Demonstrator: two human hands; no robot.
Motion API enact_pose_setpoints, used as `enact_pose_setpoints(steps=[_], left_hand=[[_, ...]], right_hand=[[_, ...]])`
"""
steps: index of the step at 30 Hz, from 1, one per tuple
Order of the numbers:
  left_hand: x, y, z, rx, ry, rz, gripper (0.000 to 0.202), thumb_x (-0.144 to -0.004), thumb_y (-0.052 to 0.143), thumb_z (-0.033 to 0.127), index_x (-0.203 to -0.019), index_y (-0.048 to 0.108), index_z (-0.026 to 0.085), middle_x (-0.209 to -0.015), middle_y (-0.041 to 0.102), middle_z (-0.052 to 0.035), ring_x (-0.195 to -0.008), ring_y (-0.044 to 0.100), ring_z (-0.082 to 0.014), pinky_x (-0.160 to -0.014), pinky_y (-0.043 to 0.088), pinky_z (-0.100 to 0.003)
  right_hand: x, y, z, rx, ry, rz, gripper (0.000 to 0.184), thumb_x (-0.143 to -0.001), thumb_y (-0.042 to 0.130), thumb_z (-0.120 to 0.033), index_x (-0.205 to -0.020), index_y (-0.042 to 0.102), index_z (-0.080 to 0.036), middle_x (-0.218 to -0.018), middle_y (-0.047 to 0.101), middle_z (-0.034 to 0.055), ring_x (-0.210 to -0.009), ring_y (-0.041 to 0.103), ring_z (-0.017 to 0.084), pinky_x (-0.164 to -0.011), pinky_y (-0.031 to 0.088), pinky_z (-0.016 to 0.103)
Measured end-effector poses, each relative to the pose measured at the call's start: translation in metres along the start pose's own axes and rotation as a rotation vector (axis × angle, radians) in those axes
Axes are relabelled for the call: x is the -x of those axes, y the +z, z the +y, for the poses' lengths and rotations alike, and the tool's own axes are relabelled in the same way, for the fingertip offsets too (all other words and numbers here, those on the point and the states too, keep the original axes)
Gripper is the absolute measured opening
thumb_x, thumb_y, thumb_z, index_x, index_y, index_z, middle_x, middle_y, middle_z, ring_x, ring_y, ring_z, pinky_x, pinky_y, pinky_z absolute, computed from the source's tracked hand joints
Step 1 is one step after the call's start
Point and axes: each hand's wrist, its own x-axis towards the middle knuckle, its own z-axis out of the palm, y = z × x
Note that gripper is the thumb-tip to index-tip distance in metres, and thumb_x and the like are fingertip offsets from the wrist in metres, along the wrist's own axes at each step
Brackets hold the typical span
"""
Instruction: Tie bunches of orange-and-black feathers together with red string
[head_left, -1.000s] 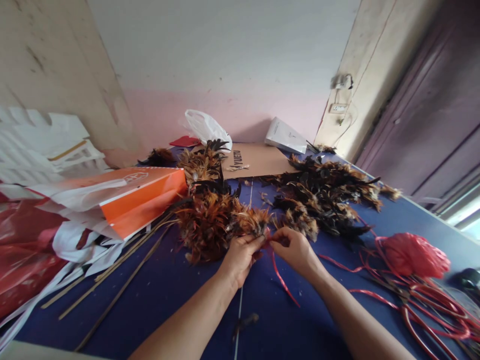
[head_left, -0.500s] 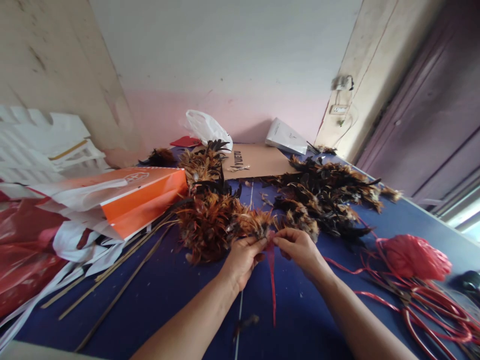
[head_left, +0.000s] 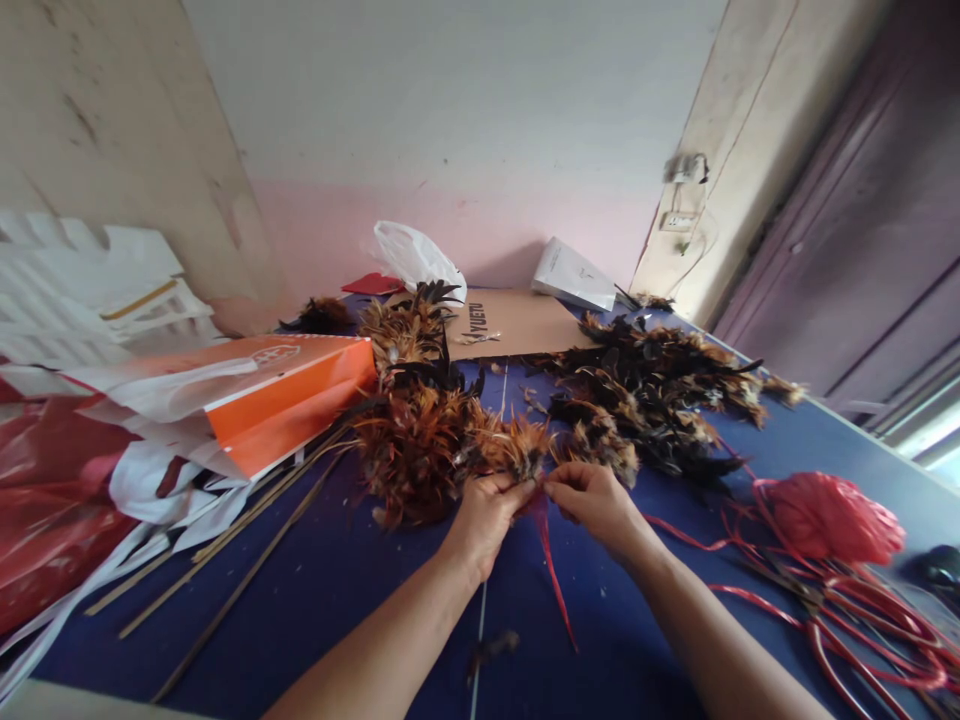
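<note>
My left hand (head_left: 487, 510) is closed on the base of a small bunch of brown and orange feathers (head_left: 517, 443). Beside it my right hand (head_left: 589, 497) pinches a pink-red plastic strip (head_left: 553, 570) close to the base of that bunch. The strip's loose end hangs toward me over the blue table (head_left: 600, 640). A bigger clump of orange-brown feathers (head_left: 412, 455) lies just left of the bunch. Dark feather bundles (head_left: 652, 380) are piled to the right. My fingertips partly hide where the strip meets the feathers.
An orange-and-white paper bag (head_left: 292, 400) and thin sticks (head_left: 247, 575) lie at left. Red twine (head_left: 832, 515) and scissors (head_left: 810, 597) with red handles rest at right. Behind are a cardboard sheet (head_left: 525, 315), a white plastic bag (head_left: 416, 258) and a white box (head_left: 574, 272).
The loose end of the strip has swung to the right. My right hand has shifted slightly at the feather base; my left hand keeps its grip.
</note>
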Motion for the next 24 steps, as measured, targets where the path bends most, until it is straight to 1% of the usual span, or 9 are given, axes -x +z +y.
enact_pose_setpoints(steps=[3, 5, 7, 10, 13, 17, 20, 22, 24], left_hand=[[0.000, 0.000, 0.002, 0.040, -0.035, 0.022, 0.022, -0.055, 0.075, 0.028, -0.066, 0.067, 0.011, -0.060, 0.064, -0.0044, -0.053, 0.055, -0.0099, -0.057, 0.043, -0.022], [-0.002, -0.002, 0.003, 0.065, -0.056, 0.054, 0.024, -0.052, 0.076, 0.026, -0.069, 0.068, 0.011, -0.062, 0.064, -0.0049, -0.053, 0.055, -0.0099, -0.057, 0.043, -0.022], [-0.006, -0.006, 0.002, 0.063, -0.042, 0.092, 0.025, -0.051, 0.076, 0.025, -0.070, 0.069, 0.011, -0.063, 0.065, -0.0055, -0.053, 0.055, -0.0098, -0.057, 0.043, -0.022], [-0.012, -0.013, 0.002, -0.037, -0.013, 0.137, 0.022, -0.052, 0.075, 0.026, -0.066, 0.069, 0.010, -0.063, 0.064, -0.0066, -0.055, 0.055, -0.0099, -0.056, 0.042, -0.021], [-0.016, -0.020, 0.006, -0.182, 0.003, 0.134, 0.021, -0.053, 0.074, 0.028, -0.062, 0.069, 0.010, -0.063, 0.064, -0.0074, -0.056, 0.055, -0.0105, -0.056, 0.041, -0.021], [-0.017, -0.027, 0.016, -0.422, -0.020, 0.071, 0.018, -0.058, 0.069, 0.029, -0.060, 0.068, 0.011, -0.055, 0.062, -0.0051, -0.047, 0.051, -0.0091, -0.049, 0.036, -0.020], [-0.015, -0.033, 0.022, -0.625, -0.015, -0.034, 0.020, -0.060, 0.066, 0.032, -0.056, 0.067, 0.012, -0.047, 0.058, -0.0032, -0.041, 0.047, -0.0086, -0.044, 0.032, -0.019], [-0.014, -0.036, 0.023, -0.724, -0.012, -0.105, 0.023, -0.061, 0.065, 0.033, -0.055, 0.066, 0.012, -0.048, 0.058, -0.0039, -0.041, 0.047, -0.0094, -0.043, 0.032, -0.020], [-0.014, -0.038, 0.023, -0.771, -0.029, -0.159, 0.024, -0.062, 0.063, 0.034, -0.055, 0.066, 0.012, -0.049, 0.060, -0.0045, -0.041, 0.048, -0.0103, -0.044, 0.033, -0.020]], right_hand=[[0.001, -0.002, -0.004, -0.102, -0.019, -0.052, 0.018, -0.067, 0.057, -0.031, -0.064, 0.058, -0.014, -0.048, 0.047, -0.0044, -0.043, 0.039, 0.006, -0.044, 0.031, 0.019], [0.002, -0.004, -0.007, -0.235, -0.026, -0.093, 0.019, -0.067, 0.059, -0.032, -0.062, 0.056, -0.014, -0.050, 0.048, -0.0035, -0.045, 0.041, 0.006, -0.046, 0.033, 0.019], [0.002, -0.010, -0.011, -0.406, -0.018, -0.116, 0.021, -0.065, 0.062, -0.033, -0.062, 0.055, -0.014, -0.058, 0.054, -0.0006, -0.050, 0.046, 0.007, -0.050, 0.038, 0.020], [0.002, -0.022, -0.015, -0.638, -0.001, -0.113, 0.022, -0.064, 0.065, -0.033, -0.063, 0.053, -0.015, -0.072, 0.059, 0.0025, -0.060, 0.053, 0.010, -0.057, 0.043, 0.022], [0.000, -0.042, -0.015, -0.815, -0.010, -0.080, 0.017, -0.067, 0.063, -0.030, -0.067, 0.053, -0.017, -0.072, 0.058, 0.0003, -0.062, 0.054, 0.010, -0.053, 0.045, 0.021], [-0.004, -0.078, -0.011, -1.079, -0.002, 0.069, 0.008, -0.068, 0.061, -0.020, -0.070, 0.054, -0.016, -0.065, 0.055, -0.0021, -0.060, 0.055, 0.007, -0.042, 0.043, 0.012], [-0.005, -0.102, -0.007, -1.213, -0.057, 0.213, 0.010, -0.065, 0.060, -0.016, -0.066, 0.050, -0.017, -0.059, 0.051, -0.0045, -0.053, 0.053, 0.005, -0.040, 0.043, 0.010], [-0.004, -0.112, -0.004, -1.296, -0.111, 0.230, 0.013, -0.065, 0.059, -0.014, -0.065, 0.047, -0.018, -0.057, 0.049, -0.0062, -0.050, 0.051, 0.004, -0.040, 0.043, 0.010], [-0.003, -0.117, -0.003, -1.360, -0.163, 0.207, 0.016, -0.064, 0.058, -0.011, -0.065, 0.043, -0.018, -0.055, 0.046, -0.0077, -0.047, 0.049, 0.003, -0.041, 0.044, 0.010]])
